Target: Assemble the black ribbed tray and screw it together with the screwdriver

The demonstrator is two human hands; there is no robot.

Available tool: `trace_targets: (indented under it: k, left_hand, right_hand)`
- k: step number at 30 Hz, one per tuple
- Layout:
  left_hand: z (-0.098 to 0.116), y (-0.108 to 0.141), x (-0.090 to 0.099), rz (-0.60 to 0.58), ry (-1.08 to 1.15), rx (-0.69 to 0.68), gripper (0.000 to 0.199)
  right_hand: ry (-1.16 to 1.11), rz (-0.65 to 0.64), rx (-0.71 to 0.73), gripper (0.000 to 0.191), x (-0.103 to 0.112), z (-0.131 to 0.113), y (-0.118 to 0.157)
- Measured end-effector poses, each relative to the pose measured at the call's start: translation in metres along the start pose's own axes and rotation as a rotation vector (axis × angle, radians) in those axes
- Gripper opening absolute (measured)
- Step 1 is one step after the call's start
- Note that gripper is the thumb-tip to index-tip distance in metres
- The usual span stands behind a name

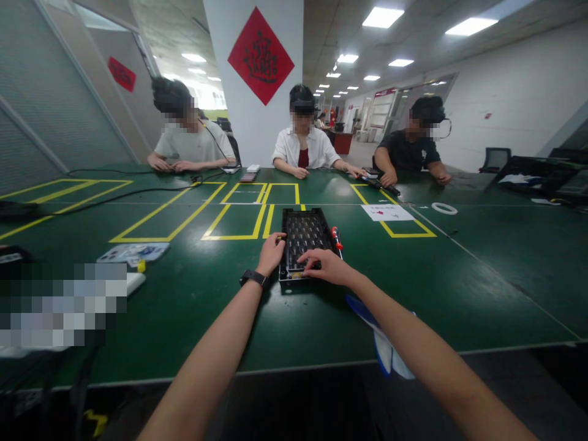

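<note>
black case point(307, 228) lies flat on the green table point(193, 300), straight ahead of the wearer, long side running away; likely set so both hands reach it easily, its patterned inside facing up

left hand point(272, 252) half closed at the left wall, fingertips at the rim; reads as bracing against sliding, though whether it grips or only rests, cannot tell

right hand point(327, 267) over the near end, fingers bent, thumb and forefinger close together near a yellowish strip point(296, 275); a posture suited to fine handling, i judge; cannot tell if anything is pinched

red-handled screwdriver point(337, 240) just beside the right wall, probably there for a short reach

blue-and-white gloves point(384, 346) by the table's near edge, partly under the right forearm; both hands bare, perhaps for better touch

yellow tape outlines point(234, 237) beyond, seemingly marking out places
</note>
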State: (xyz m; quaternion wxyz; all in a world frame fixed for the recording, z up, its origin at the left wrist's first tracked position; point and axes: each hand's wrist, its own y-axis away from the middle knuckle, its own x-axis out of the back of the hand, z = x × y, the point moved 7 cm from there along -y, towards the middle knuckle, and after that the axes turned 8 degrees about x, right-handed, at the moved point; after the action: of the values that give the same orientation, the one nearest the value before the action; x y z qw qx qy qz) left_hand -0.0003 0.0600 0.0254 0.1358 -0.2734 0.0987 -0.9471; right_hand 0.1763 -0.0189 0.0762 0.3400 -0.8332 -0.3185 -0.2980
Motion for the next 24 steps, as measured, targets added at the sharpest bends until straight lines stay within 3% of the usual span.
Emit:
trace_targets:
  k: [7, 24]
  left_hand:
    - [0.0005, -0.0002, 0.0000, 0.022, -0.021, -0.007, 0.030]
    - [0.0023, 0.0014, 0.0003, 0.020, -0.045, -0.006, 0.025]
  right_hand:
    - [0.043, -0.016, 0.030, 0.023, -0.0007, -0.0020, -0.0011]
    - [0.068, -0.020, 0.037, 0.026, -0.0010, -0.0033, -0.0005]
